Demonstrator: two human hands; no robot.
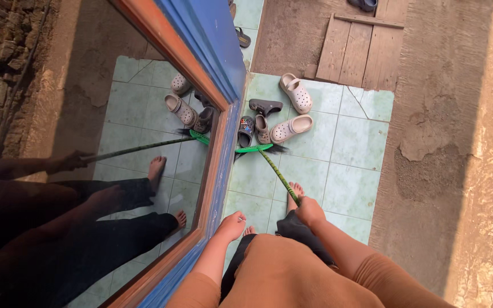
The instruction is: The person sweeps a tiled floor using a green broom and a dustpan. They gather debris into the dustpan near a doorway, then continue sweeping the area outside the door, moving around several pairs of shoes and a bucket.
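Note:
My right hand (309,210) grips the top of a green broom handle (278,175). The broom's green head (253,149) with dark bristles rests on the pale green tiled floor (349,154), beside a cluster of shoes. My left hand (232,225) hangs loose with fingers together, holding nothing, close to the blue door frame (218,188). My bare feet show below on the tiles.
Several clogs and sandals (292,108) lie by the doorway. A glass door pane (138,154) on the left reflects me, the broom and the shoes. A wooden board (360,48) lies beyond the tiles. Rough concrete (440,142) borders the right.

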